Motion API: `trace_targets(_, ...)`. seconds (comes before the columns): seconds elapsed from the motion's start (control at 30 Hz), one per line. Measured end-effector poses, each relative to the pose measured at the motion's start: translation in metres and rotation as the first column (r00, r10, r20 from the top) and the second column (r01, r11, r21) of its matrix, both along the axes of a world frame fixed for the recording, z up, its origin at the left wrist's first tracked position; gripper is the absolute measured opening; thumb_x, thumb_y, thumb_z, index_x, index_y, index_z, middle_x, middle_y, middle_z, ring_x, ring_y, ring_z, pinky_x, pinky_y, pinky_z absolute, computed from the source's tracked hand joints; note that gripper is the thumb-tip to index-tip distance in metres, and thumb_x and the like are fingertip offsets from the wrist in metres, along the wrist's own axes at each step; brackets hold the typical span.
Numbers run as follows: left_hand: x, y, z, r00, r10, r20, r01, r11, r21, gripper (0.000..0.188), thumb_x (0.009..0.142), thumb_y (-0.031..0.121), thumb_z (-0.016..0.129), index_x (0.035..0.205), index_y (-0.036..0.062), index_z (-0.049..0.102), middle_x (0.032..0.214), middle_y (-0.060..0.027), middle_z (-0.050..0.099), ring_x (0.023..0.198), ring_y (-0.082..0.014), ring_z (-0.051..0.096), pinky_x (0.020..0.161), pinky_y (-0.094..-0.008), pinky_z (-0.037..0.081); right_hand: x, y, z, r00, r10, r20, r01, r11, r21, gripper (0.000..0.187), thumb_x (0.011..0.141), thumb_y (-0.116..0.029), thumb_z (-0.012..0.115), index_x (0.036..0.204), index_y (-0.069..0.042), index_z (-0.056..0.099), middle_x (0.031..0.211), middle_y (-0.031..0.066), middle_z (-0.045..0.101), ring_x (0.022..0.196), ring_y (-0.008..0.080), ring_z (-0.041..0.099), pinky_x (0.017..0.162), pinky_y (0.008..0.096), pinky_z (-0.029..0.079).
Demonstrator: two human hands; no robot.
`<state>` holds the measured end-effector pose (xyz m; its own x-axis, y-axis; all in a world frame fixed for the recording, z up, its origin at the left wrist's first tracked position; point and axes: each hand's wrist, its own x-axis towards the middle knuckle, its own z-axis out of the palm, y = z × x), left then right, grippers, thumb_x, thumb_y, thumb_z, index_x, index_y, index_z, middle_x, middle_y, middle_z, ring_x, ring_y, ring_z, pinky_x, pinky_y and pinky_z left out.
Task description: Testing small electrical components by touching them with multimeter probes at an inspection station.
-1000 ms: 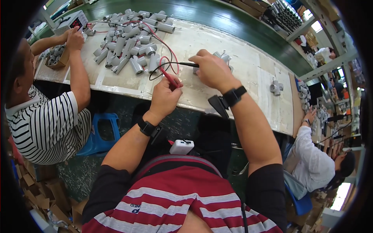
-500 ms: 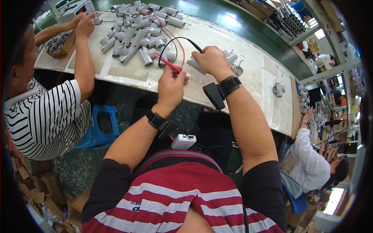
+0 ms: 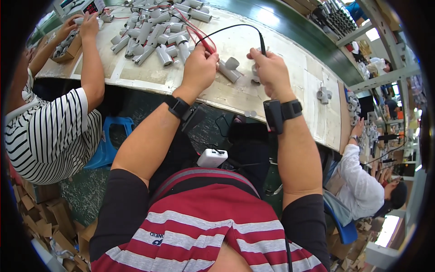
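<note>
My left hand (image 3: 199,70) is closed around a red test probe (image 3: 208,46), which points up past the fingers. My right hand (image 3: 271,72) grips a black test probe (image 3: 263,45), its black cable (image 3: 231,26) arching over toward the left hand. Between the two hands, a grey cylindrical part (image 3: 229,72) lies tilted on the table, with a round grey cap-like piece (image 3: 232,63) at its upper side. Beside the right hand sits another grey part, mostly hidden by the fingers.
A heap of grey tubular parts (image 3: 149,36) covers the table's (image 3: 140,79) left half. One grey part (image 3: 323,94) stands at the right. At left, a co-worker in a striped shirt (image 3: 50,136) handles a part beside a meter box (image 3: 90,8); another person in white (image 3: 358,181) sits at right.
My right hand has moved right and nearer, off the grey cylindrical part, with the black probe. My left hand has risen slightly with the red probe, now upright. The co-worker's hands shifted left.
</note>
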<state>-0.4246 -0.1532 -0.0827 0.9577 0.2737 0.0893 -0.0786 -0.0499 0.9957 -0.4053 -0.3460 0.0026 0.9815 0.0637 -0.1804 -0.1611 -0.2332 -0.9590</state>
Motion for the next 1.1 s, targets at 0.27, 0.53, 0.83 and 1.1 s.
trace_targets(0.27, 0.009, -0.017, 0.031, 0.96, 0.008, 0.28, -0.133, 0.892, 0.432, 0.021, 0.094, 0.017, 0.065, 0.109, 0.0024, 0.064, 0.089, -0.0167, 0.074, 0.081, -0.0362, 0.072, 0.074, -0.0449, 0.055, -0.029, 0.008, 0.006, 0.999, -0.009, -0.033, 0.025, 0.845, 0.533, 0.024, 0.097, -0.025, 0.076, 0.091, -0.003, 0.071, 0.071, -0.0044, 0.056, 0.058, 0.0089, 0.048, 0.052, 0.0262, 0.036)
trace_targets(0.53, -0.033, -0.047, 0.007, 0.902, -0.178, 0.393, 0.189, 0.982, 0.01, 0.02, 0.095, 0.019, 0.065, 0.109, 0.0041, 0.065, 0.089, -0.018, 0.073, 0.082, -0.0372, 0.071, 0.075, -0.0459, 0.055, -0.091, 0.036, 0.044, 0.358, 0.509, 0.783, -0.176, 0.86, -0.479, 0.011, 0.081, -0.013, 0.082, 0.084, -0.006, 0.074, 0.072, 0.0061, 0.061, 0.067, 0.0247, 0.062, 0.061, 0.0339, 0.049)
trace_targets(0.83, -0.078, -0.015, 0.009, 0.842, -0.499, 0.205, 0.277, 0.726, 0.63, 0.021, 0.095, 0.007, 0.067, 0.115, 0.0021, 0.062, 0.095, -0.0093, 0.073, 0.087, -0.0196, 0.071, 0.077, -0.0335, 0.056, 0.017, 0.007, 0.077, 0.855, 0.114, 0.506, 0.122, 0.904, -0.409, 0.053, 0.102, -0.051, 0.061, 0.083, -0.003, 0.075, 0.063, 0.0036, 0.057, 0.049, 0.0176, 0.053, 0.05, 0.0332, 0.042)
trace_targets(1.1, -0.083, -0.003, -0.009, 0.993, -0.066, 0.101, 0.1, 0.916, -0.388, 0.015, 0.101, 0.005, 0.065, 0.115, 0.0012, 0.065, 0.103, -0.0073, 0.072, 0.09, -0.0146, 0.07, 0.082, -0.0286, 0.058, -0.019, -0.03, -0.003, 0.992, -0.063, 0.111, 0.06, 0.998, 0.026, 0.054, 0.102, -0.049, 0.064, 0.087, 0.002, 0.072, 0.072, 0.0037, 0.063, 0.052, 0.0108, 0.05, 0.046, 0.0269, 0.04)
